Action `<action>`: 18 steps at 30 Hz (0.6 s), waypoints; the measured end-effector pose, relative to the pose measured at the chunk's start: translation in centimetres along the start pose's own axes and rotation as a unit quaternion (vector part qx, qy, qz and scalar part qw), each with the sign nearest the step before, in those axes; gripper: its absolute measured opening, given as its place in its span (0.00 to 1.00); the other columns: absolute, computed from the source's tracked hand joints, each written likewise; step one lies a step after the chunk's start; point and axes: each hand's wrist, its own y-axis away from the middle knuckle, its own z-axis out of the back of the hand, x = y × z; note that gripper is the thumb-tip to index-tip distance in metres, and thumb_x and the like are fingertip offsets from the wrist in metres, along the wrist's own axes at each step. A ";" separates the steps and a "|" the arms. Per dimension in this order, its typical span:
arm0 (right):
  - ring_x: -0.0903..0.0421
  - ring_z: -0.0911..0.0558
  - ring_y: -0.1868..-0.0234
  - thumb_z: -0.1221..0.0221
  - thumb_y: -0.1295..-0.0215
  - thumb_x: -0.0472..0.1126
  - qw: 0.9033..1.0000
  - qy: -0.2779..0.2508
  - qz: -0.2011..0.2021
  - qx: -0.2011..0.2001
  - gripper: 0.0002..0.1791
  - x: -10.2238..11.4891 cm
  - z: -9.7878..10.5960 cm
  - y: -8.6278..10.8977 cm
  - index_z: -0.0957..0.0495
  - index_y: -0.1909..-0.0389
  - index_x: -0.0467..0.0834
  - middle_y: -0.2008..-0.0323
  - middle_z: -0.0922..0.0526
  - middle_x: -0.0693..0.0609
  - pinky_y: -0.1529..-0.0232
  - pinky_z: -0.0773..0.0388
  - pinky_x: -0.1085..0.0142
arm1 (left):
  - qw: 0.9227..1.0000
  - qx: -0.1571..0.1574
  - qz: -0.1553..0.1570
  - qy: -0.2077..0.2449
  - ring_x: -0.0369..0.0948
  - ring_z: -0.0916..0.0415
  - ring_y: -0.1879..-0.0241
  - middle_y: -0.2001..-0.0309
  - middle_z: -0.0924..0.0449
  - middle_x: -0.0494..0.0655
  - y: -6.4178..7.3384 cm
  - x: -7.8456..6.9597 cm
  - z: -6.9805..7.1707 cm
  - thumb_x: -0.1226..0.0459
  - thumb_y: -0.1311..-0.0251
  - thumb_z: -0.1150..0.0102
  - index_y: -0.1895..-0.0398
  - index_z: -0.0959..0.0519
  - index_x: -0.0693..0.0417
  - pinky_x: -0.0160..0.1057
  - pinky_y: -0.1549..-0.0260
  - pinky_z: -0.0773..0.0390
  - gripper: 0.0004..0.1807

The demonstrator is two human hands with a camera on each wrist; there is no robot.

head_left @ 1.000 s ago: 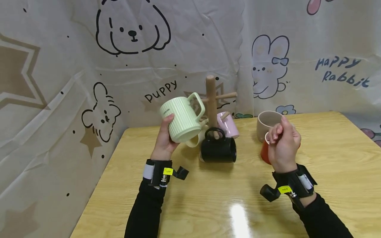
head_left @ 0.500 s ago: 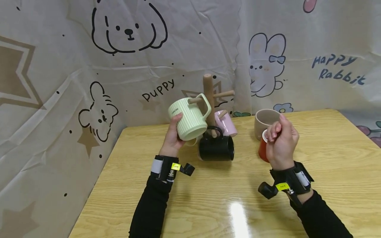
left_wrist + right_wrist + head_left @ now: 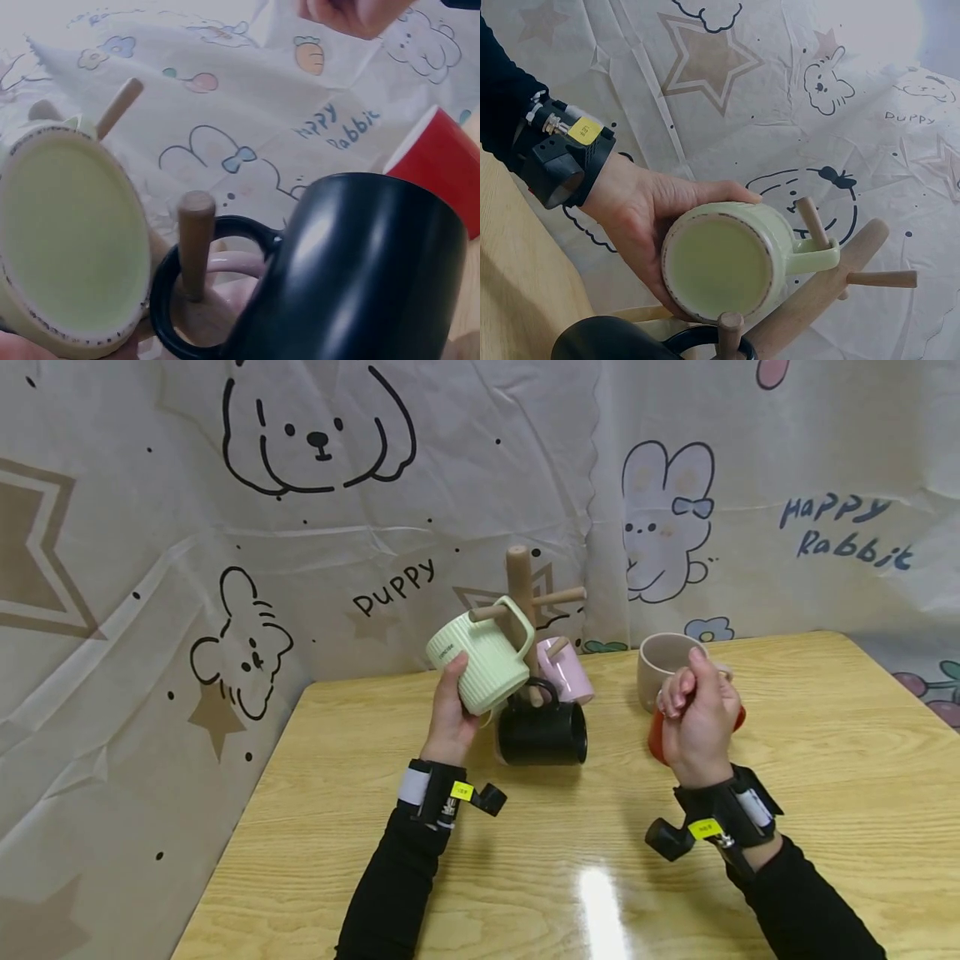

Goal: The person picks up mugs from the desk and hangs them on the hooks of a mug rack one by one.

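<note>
Here at the round-posted wooden stand (image 3: 519, 577), a ribbed, pale green cylindrical mug (image 3: 486, 670) is held tilted, its side clasped between thumb and fingers of the left hand (image 3: 452, 717); an upper wooden peg (image 3: 487, 612) is threaded through its handle. Below, a glossy black cylindrical mug (image 3: 540, 735) is hung by its handle. Rightward, a red mug (image 3: 657, 739) is partly hidden behind the right hand (image 3: 703, 727), its free fingers loosely curled.

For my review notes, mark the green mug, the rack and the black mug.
green mug (image 3: 489, 665): head view, on its ribbed outer wall.
rack (image 3: 519, 575): head view, on the upper part of its upright post.
black mug (image 3: 360, 259): left wrist view, on its glossy outer wall.
</note>
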 end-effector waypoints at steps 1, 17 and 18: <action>0.61 0.37 0.91 0.49 0.33 0.39 1.000 0.003 -0.002 -0.001 0.24 -0.1 0.0 0.0 0.35 0.91 0.41 0.93 0.34 0.54 0.87 0.41 0.73 | 1.000 -0.005 -0.003 0.001 0.35 0.26 0.61 0.59 0.25 0.41 0.0 0.1 -0.1 0.41 0.68 0.32 0.45 0.34 0.51 0.33 0.61 0.27 0.44; 0.62 0.37 0.92 0.50 0.33 0.37 1.000 0.002 -0.011 0.011 0.24 -0.7 -0.1 0.1 0.35 0.92 0.42 0.94 0.34 0.55 0.88 0.43 0.74 | 0.999 -0.010 -0.029 -0.036 0.35 0.27 0.56 0.56 0.25 0.42 0.4 -0.4 -0.2 0.47 0.43 0.46 0.42 0.33 0.56 0.32 0.54 0.29 0.31; 0.62 0.37 0.92 0.50 0.33 0.37 1.000 0.003 -0.012 0.011 0.24 -0.8 -0.1 0.1 0.35 0.92 0.42 0.94 0.34 0.55 0.88 0.43 0.74 | 0.998 -0.012 -0.027 -0.047 0.35 0.27 0.56 0.56 0.25 0.42 0.4 -0.6 -0.2 0.49 0.40 0.51 0.42 0.33 0.56 0.32 0.55 0.29 0.28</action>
